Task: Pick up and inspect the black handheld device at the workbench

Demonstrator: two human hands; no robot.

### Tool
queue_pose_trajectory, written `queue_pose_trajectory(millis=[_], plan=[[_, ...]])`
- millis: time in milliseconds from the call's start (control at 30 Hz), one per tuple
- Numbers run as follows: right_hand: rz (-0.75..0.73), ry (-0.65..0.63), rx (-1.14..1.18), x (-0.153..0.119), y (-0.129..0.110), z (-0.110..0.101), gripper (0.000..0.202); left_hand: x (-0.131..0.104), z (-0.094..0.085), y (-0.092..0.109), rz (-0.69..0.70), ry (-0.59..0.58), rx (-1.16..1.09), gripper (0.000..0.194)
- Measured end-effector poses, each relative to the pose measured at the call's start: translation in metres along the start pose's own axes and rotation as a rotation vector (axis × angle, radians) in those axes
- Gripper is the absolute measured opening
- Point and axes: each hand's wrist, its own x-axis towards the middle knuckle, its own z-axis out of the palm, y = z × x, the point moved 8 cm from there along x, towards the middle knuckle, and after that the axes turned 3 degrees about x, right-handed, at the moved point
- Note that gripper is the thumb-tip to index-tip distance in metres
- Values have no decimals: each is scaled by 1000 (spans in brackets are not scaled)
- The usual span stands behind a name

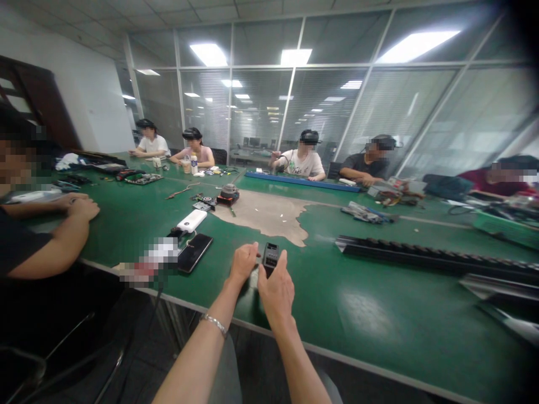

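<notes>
A small black plastic block with slots (272, 255) stands near the front edge of the green table (320, 303). My right hand (278, 286) grips it, thumb on its left side and fingers on its right. Just to the left is my left hand (244, 264), its fingers curled and pressed together beside the block; whether something small is between them is too blurred to tell. A silver bracelet (214, 322) is on my left wrist. Beyond both hands lies a torn brown sheet (269, 213).
A black phone (195, 253) and a white power bank (192, 221) lie left of my hands. Long black rails (400, 252) extend to the right. A person's forearms (63, 235) rest at the left. Several people sit across the table, behind a blue strip (301, 182).
</notes>
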Motion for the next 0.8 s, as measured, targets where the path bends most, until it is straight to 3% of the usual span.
queue_pose_trajectory(millis=[267, 433, 800], plan=[[-41, 40, 45, -12, 11, 11, 74, 0, -1, 3, 5, -6, -3, 55], [-113, 54, 79, -7, 8, 15, 76, 0, -2, 4, 2, 10, -9, 56], [-111, 64, 117, -1, 19, 22, 70, 0, -5, 3, -8, 50, -27, 56]])
